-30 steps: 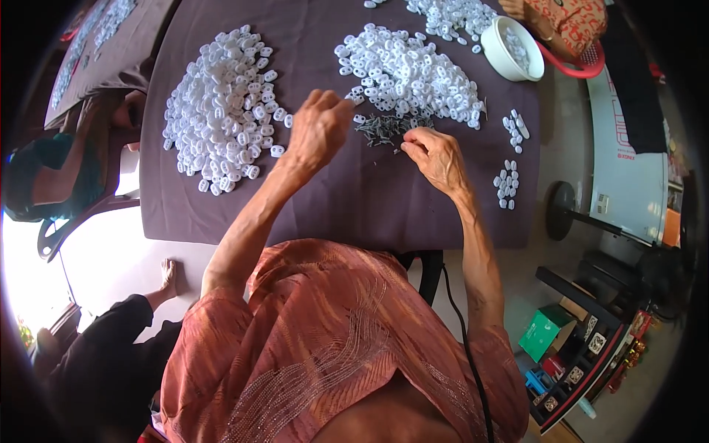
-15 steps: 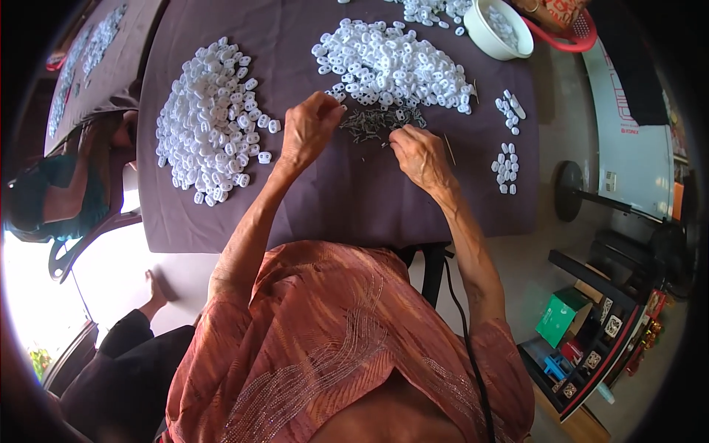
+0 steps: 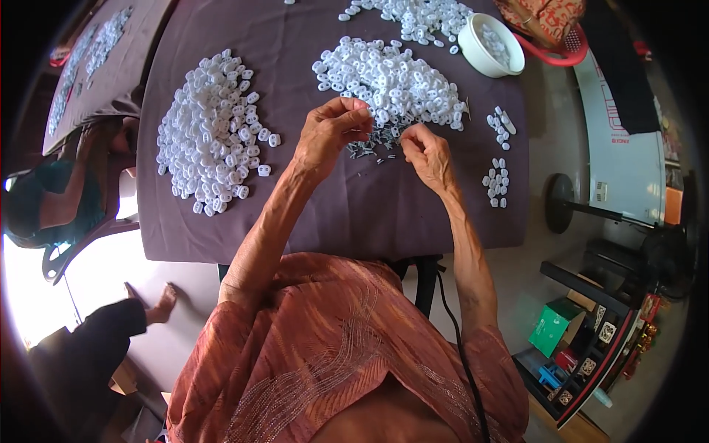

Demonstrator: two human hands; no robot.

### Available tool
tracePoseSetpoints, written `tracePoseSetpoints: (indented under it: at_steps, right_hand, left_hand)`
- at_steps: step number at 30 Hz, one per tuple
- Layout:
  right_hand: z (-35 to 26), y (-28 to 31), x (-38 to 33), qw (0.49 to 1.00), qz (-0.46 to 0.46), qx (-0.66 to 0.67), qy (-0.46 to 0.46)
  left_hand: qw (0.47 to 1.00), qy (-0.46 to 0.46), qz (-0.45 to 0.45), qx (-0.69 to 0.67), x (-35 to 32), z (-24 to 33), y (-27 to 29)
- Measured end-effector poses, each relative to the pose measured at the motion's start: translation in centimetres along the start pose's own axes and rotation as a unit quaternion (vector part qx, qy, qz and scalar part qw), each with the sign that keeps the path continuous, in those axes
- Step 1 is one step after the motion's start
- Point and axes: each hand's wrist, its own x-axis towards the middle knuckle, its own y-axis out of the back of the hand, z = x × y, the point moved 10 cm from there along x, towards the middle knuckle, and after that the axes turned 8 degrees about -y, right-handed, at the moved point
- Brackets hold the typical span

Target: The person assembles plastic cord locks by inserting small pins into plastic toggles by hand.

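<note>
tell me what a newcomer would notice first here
Probably the large left heap of white pieces on the dark cloth, then the middle heap. Next, the small grey pieces between the left hand and right hand. A white tub stands at the table's upper right.

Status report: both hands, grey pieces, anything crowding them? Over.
Left hand left of grey pieces, right hand right; grips unclear. Grey pieces loosely heaped. White pile crowding far side.
</note>
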Motion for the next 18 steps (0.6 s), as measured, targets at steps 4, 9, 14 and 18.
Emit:
tracePoseSetpoints:
  at_steps: [4,9,14,18]
  right_hand:
    - [0.5,1.3,0.6,0.977,-0.038,0.198,-0.071]
    - [-3.3,3.0,0.6,0.983,-0.026,0.180,-0.036]
    - [-9.0,4.2,-0.5,0.980,0.071,-0.120,0.143]
    - [-10.9,4.5,-1.0,0.967,0.102,-0.141,0.188]
  left_hand:
    - [0.999,0.008,-0.021,0.025,0.3,-1.0,-1.0]
    - [0.992,-0.017,-0.069,0.105,0.0,-0.6,-3.3]
    - [0.991,0.005,-0.089,0.105,-0.4,-0.4,-5.5]
    - [0.995,0.023,-0.084,0.055,-0.3,-0.4,-5.8]
